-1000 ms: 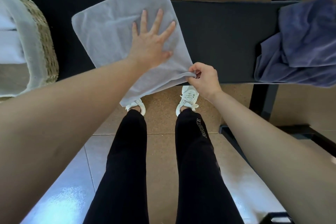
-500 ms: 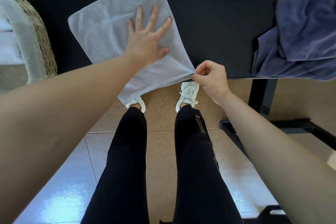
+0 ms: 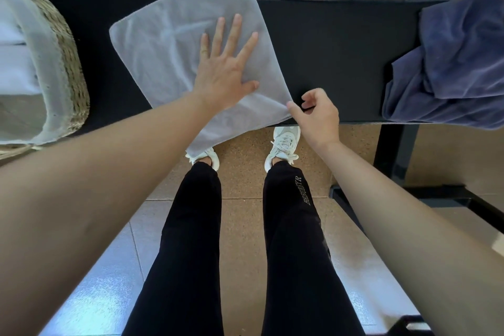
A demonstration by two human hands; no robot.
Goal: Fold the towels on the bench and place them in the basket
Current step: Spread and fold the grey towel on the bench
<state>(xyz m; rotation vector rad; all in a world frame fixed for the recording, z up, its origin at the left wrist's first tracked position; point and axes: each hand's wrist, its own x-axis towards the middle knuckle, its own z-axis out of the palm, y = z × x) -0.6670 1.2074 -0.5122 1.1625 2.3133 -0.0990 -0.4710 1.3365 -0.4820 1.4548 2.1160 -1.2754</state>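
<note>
Lined woven basket (image 3: 68, 63) at the left end of the black bench (image 3: 327, 57); pale grey square towel (image 3: 169, 43) mid-bench, left hand (image 3: 223, 73) with fingers (image 3: 235, 33) spread flat on it, probably steadying it; right hand (image 3: 317, 117) curls at its near corner, grip unclear; crumpled navy towel (image 3: 458, 68) at the bench's right end.

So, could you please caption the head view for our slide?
Left hand presses grey towel flat on bench; right hand at its corner.

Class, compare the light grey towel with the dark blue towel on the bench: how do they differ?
The light grey towel lies spread flat; the dark blue towel sits crumpled. The left hand presses the grey one; no hand touches the blue. Both lie on the black bench.
</note>
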